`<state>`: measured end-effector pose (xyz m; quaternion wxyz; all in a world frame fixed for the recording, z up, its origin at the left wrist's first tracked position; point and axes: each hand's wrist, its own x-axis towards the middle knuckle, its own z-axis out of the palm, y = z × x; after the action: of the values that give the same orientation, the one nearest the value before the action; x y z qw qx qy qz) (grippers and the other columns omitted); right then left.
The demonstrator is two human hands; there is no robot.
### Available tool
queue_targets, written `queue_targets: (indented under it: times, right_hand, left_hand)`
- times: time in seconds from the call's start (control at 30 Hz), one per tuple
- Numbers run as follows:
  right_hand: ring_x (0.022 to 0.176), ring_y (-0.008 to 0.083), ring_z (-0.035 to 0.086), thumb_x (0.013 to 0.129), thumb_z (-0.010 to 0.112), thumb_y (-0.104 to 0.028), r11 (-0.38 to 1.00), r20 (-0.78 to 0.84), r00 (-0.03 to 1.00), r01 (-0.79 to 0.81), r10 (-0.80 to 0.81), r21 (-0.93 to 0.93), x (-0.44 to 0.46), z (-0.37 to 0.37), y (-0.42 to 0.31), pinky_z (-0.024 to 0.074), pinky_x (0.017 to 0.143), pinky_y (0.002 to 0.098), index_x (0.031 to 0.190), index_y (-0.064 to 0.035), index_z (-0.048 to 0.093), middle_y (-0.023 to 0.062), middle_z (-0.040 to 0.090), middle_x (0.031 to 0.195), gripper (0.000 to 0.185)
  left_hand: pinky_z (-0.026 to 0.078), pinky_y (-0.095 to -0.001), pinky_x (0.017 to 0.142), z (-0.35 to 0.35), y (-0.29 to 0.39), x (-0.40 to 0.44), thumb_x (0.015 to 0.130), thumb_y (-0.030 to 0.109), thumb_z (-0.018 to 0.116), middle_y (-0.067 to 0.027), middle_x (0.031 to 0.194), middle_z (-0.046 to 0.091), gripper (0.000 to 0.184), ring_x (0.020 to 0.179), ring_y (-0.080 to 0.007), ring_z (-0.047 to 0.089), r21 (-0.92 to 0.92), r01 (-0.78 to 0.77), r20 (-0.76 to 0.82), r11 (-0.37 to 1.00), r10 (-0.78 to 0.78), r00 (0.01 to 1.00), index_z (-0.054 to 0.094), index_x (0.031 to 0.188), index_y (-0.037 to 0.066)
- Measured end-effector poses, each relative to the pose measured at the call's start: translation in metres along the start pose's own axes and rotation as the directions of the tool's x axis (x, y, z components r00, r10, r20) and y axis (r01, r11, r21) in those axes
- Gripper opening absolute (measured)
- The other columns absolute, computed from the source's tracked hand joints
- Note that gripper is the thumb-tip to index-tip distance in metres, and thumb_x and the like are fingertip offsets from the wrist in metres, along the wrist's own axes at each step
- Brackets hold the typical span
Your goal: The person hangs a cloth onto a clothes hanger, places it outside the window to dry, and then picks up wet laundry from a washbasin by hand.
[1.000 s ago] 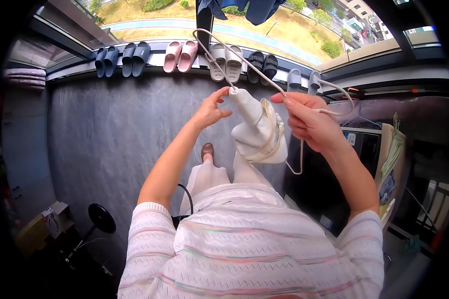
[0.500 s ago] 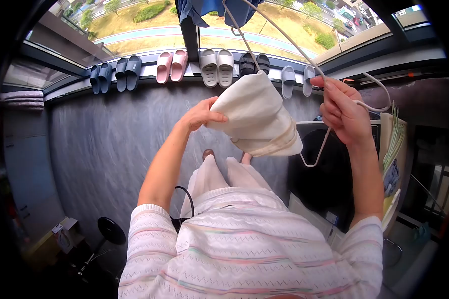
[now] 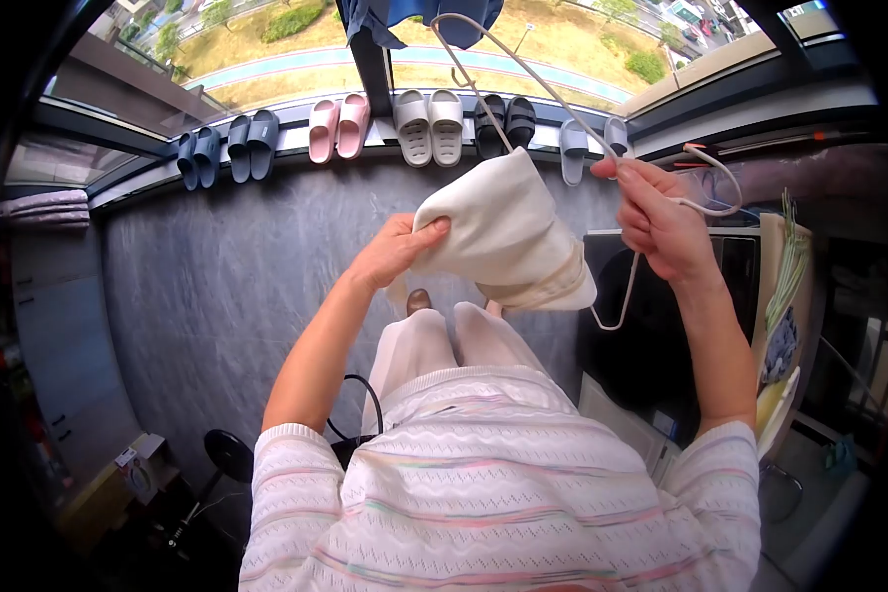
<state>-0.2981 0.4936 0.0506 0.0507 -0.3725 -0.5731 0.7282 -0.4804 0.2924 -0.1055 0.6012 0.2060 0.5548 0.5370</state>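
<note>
A cream cloth piece (image 3: 498,222) with a stitched band along its lower right hangs folded over one arm of a white clothes hanger (image 3: 535,67). My left hand (image 3: 400,247) pinches the cloth's left edge, thumb on top. My right hand (image 3: 661,212) is closed around the hanger near its neck, with the hook curling out to the right. One end of the hanger comes out below the cloth, and the other points up toward the window. The cloth covers part of the hanger; I cannot tell what kind of garment it is.
Pairs of slippers, including pink ones (image 3: 337,128) and light grey ones (image 3: 429,128), line the window ledge. Blue fabric (image 3: 424,12) hangs at the top. A black-topped cabinet (image 3: 651,335) stands right, a black round base (image 3: 229,456) lower left. Grey floor (image 3: 237,296) lies between.
My right hand and the hanger have shifted slightly left. The cloth stays over the hanger, and my left hand keeps its hold, its thumb now higher on the edge.
</note>
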Motion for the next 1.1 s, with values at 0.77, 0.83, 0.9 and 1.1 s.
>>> queue_targets:
  times: [0.77,0.83,0.9,1.1]
  right_hand:
    - [0.041,0.0007,0.022,0.091,0.051,-0.021,0.978,0.108,0.991,-0.094,0.075,0.187,0.018,0.06,0.003,0.0162,0.037,0.0182,0.104,-0.0037,0.057,-0.0086,0.029,0.053,0.022]
    - [0.042,0.0009,0.022,0.09,0.053,-0.02,0.971,0.107,0.991,-0.1,0.078,0.215,0.035,0.061,0.004,0.0161,0.037,0.0178,0.107,-0.004,0.056,-0.0085,0.026,0.054,0.023]
    - [0.043,0.0011,0.022,0.09,0.054,-0.019,0.964,0.094,0.99,-0.122,0.103,0.236,0.046,0.061,0.003,0.0159,0.037,0.0178,0.107,-0.0043,0.056,-0.0085,0.025,0.054,0.022]
    - [0.043,0.0017,0.021,0.088,0.057,-0.017,0.953,0.053,0.99,-0.137,0.127,0.271,0.067,0.056,0.006,0.0147,0.037,0.0194,0.102,-0.0054,0.058,-0.0081,0.025,0.054,0.018]
  left_hand:
    - [0.045,-0.033,0.057,-0.027,0.083,0.027,0.069,0.01,0.066,-0.0043,0.071,0.055,0.008,0.065,-0.021,0.055,0.974,-0.147,-0.119,0.173,0.94,0.321,0.065,0.077,0.012]
    - [0.048,-0.0311,0.061,0.001,0.035,0.011,0.069,0.011,0.064,-0.0068,0.071,0.062,0.011,0.067,-0.0204,0.061,0.749,-0.285,-0.171,0.599,0.59,0.789,0.066,0.08,0.007]
    - [0.048,-0.0272,0.068,0.032,-0.009,-0.001,0.07,0.015,0.072,-0.0067,0.081,0.065,0.028,0.077,-0.0128,0.06,0.656,-0.092,-0.007,0.749,0.128,0.992,0.064,0.094,0.001]
    - [0.044,-0.028,0.07,0.06,-0.056,0.012,0.071,0.016,0.072,-0.0033,0.083,0.061,0.025,0.077,-0.0119,0.055,0.29,0.038,-0.026,0.956,-0.032,0.999,0.058,0.086,0.002]
